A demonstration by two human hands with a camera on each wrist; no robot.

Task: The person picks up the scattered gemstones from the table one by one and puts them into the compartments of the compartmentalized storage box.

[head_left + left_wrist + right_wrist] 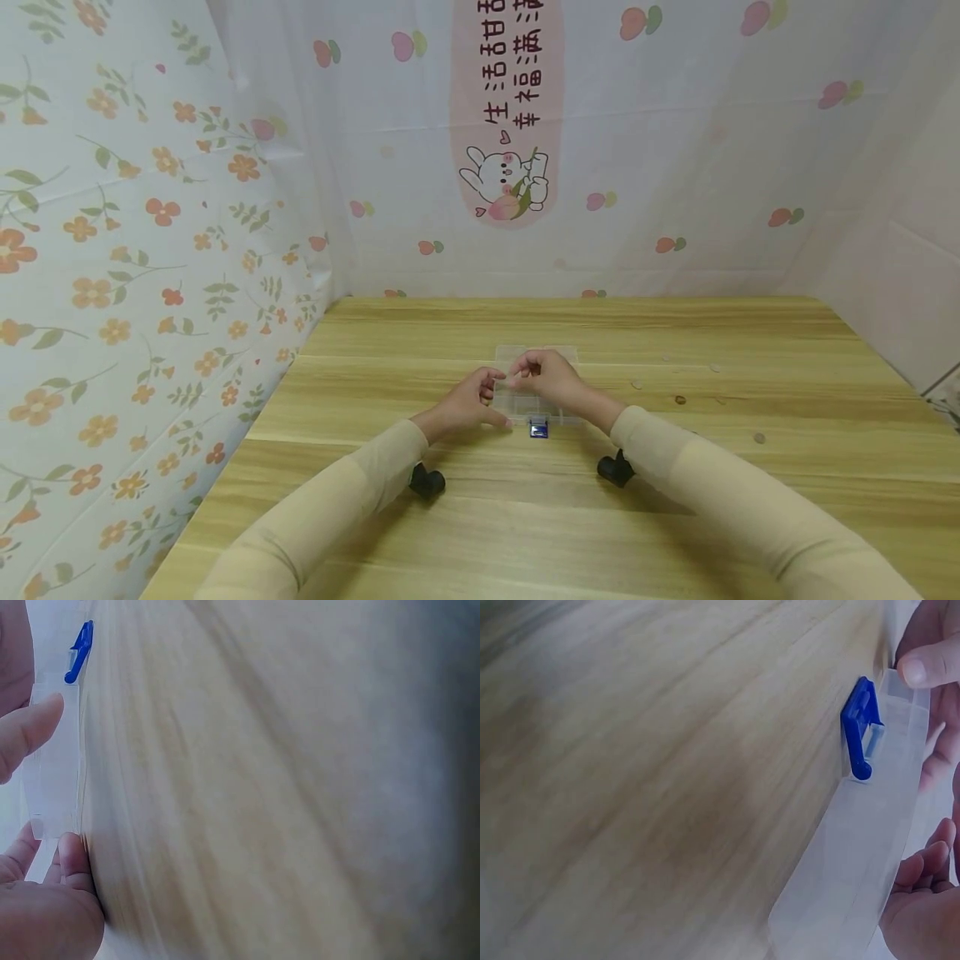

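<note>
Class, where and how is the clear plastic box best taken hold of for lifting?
Probably by its two ends, one hand from the left and one from the right. The clear plastic box sits flat on the table, leaving little way in from beneath, and the blue latch juts from its near wall, making that side awkward.

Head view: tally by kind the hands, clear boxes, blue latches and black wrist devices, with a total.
Hands: 2 (left hand, right hand)
Clear box: 1
Blue latch: 1
Black wrist devices: 2
Total: 6
</note>
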